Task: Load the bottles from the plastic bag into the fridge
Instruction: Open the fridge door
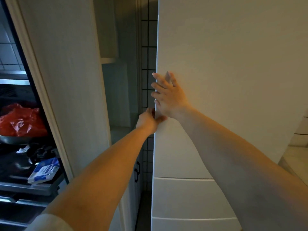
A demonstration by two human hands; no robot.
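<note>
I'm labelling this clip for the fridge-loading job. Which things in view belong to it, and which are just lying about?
Part of the job:
fridge door, shut
left hand, gripping the door's edge
right hand, flat on the door
red plastic bag, likely the one meant

Just lying about:
blue and white packet
dark pan under the bag

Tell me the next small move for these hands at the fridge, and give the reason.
Probably pull the fridge door open with the left hand, whose fingers curl round the door's left edge. The door looks shut, and the right hand lies flat on its front with straight fingers. No bottle is in either hand; the red bag sits off to the left.
</note>
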